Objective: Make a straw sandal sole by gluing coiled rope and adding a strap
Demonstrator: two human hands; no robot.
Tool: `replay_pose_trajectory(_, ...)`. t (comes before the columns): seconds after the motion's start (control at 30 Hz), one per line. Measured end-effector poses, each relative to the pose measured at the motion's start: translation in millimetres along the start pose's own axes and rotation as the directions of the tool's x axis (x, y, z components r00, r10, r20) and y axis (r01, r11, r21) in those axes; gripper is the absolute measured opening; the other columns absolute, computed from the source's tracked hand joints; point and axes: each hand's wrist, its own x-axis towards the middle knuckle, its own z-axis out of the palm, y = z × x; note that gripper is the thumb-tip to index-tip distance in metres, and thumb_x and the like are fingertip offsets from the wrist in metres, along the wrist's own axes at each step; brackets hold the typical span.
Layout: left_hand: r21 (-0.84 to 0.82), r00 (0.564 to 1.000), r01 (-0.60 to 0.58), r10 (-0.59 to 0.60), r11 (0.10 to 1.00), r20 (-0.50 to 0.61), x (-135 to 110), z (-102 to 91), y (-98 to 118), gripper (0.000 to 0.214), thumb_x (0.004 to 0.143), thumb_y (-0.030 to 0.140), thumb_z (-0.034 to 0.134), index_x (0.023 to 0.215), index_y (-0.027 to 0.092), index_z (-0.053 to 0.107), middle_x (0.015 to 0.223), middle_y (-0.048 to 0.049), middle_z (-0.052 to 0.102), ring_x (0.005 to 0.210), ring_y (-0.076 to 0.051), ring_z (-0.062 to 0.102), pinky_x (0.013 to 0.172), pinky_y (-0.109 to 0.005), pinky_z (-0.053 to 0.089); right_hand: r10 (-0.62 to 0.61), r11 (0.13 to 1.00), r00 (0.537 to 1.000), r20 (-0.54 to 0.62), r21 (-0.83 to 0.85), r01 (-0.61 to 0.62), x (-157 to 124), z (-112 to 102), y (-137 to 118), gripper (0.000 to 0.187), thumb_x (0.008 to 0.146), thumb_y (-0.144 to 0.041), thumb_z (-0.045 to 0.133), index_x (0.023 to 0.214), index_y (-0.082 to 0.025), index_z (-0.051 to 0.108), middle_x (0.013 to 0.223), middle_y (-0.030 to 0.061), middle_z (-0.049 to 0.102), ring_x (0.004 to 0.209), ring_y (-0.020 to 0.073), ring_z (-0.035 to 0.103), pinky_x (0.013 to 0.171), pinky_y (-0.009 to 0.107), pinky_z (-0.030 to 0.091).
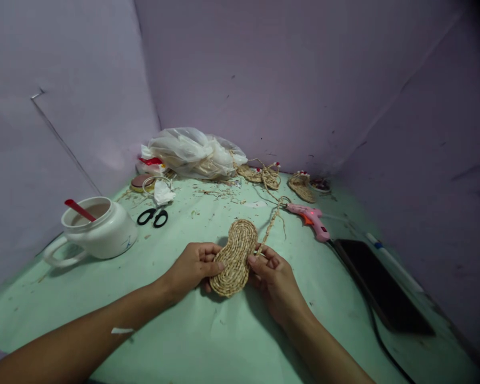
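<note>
Already the flat, sole-shaped pad of coiled tan straw braid looks close to full size. Its rows run in tight ovals from the middle out to the rim, narrowing at the waist. It is held tilted just above the pale green table, at the centre of the view, between both hands.

The left hand closes its fingers narrowly on the pad's left edge, thumb on top. The right hand pinches the right edge with its fingers, just where the loose braided straw cord leaves the coil. That cord runs on uncut towards the back of the table, so I judge the outermost row is not yet closed off or trimmed.

The pink hot-glue gun lies near on the right with a red light showing. The black-handled scissors lie to the left, beside a white ceramic pot. What look like small finished straw sandals sit by the back wall, which suggests that straps are what the pad lacks.
</note>
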Motion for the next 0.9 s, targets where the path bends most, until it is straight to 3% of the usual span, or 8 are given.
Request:
replay_pose_trajectory(0.1,0.018,0.999,-0.001,0.002,1.0,-0.046,0,-0.3,-1,0.04,0.061,0.03,0.071,0.092,0.007,0.063,0.066,-0.0049,0.066,0.044,-0.008,0.052,0.037,-0.018,0.039,0.058,0.993,0.998,0.0,-0.098,-0.058,3,-6,-6,0.044,0.05,-0.028,0.085,0.086,-0.013,0.065,0.073,0.006,0.072,0.061,0.0172,0.066,0.052,0.026,0.053)
replay_pose_trajectory(0.2,0.164,0.988,0.039,-0.013,0.986,-0.151,0,-2.6,1,0.034,0.062,0.03,0.066,0.088,0.008,0.063,0.056,0.0004,0.06,0.037,-0.007,0.044,0.034,-0.019,0.032,0.085,0.966,0.988,-0.127,-0.234,-0.114,6,-16,-14,0.041,0.05,-0.027,0.084,0.083,-0.011,0.067,0.069,0.0081,0.071,0.055,0.0166,0.064,0.048,0.026,0.052)
replay_pose_trajectory(0.3,0.424,0.979,0.074,0.015,0.903,-0.201,0,-6.9,6,0.023,0.065,0.031,0.062,0.075,0.01,0.064,0.047,0.0042,0.051,0.037,-0.007,0.041,0.038,-0.019,0.029,-0.013,0.948,0.974,-0.227,-0.312,-0.06,9,-25,-22,0.038,0.05,-0.023,0.082,0.082,-0.011,0.067,0.067,0.0081,0.071,0.051,0.0148,0.062,0.046,0.025,0.05)
replay_pose_trajectory(0.4,0.572,0.983,0.113,-0.007,0.812,-0.185,1,-11.0,9,0.025,0.07,0.036,0.057,0.071,0.012,0.063,0.046,0.0035,0.051,0.039,-0.009,0.042,0.041,-0.021,0.031,-0.165,0.908,0.962,-0.217,-0.414,0.063,11,-32,-31,0.032,0.052,-0.026,0.079,0.079,-0.013,0.068,0.066,0.0075,0.071,0.05,0.0138,0.061,0.045,0.024,0.047)
replay_pose_trajectory(0.53,0.646,0.984,0.142,-0.037,0.75,-0.173,4,-13.6,12,0.027,0.067,0.038,0.058,0.074,0.013,0.062,0.045,0.0043,0.05,0.041,-0.01,0.042,0.043,-0.023,0.029,-0.483,0.673,0.842,-0.241,-0.718,0.18,21,-54,-61,0.029,0.058,-0.038,0.07,0.075,-0.014,0.067,0.064,0.0067,0.07,0.054,0.0173,0.063,0.05,0.027,0.049)
replay_pose_trajectory(0.7,0.671,0.98,0.159,-0.037,0.724,-0.193,7,-13.3,13,0.025,0.062,0.036,0.063,0.075,0.014,0.062,0.044,0.0062,0.049,0.045,-0.012,0.045,0.046,-0.023,0.029,-0.706,0.384,0.657,-0.263,-0.922,0.044,50,-96,-119,0.022,0.067,-0.039,0.061,0.071,-0.018,0.064,0.065,0.0049,0.067,0.059,0.0175,0.061,0.054,0.027,0.044)
replay_pose_trajectory(0.8,0.629,0.975,0.178,-0.05,0.757,-0.215,7,-12.9,12,0.019,0.061,0.032,0.063,0.071,0.016,0.061,0.042,0.0071,0.048,0.043,-0.011,0.044,0.044,-0.022,0.028,-0.732,0.256,0.626,-0.271,-0.96,-0.115,68,-114,-140,0.023,0.072,-0.039,0.056,0.065,-0.018,0.063,0.06,0.0054,0.064,0.055,0.0191,0.058,0.052,0.029,0.039)
replay_pose_trajectory(0.9,0.56,0.97,0.187,-0.061,0.807,-0.235,7,-13.4,9,0.012,0.061,0.028,0.063,0.063,0.017,0.058,0.039,0.0073,0.046,0.038,-0.009,0.039,0.042,-0.022,0.027,-0.698,0.126,0.667,-0.26,-0.962,-0.242,80,-123,-145,0.038,0.079,-0.046,0.047,0.053,-0.02,0.058,0.046,0.0047,0.054,0.048,0.0209,0.053,0.05,0.031,0.032)
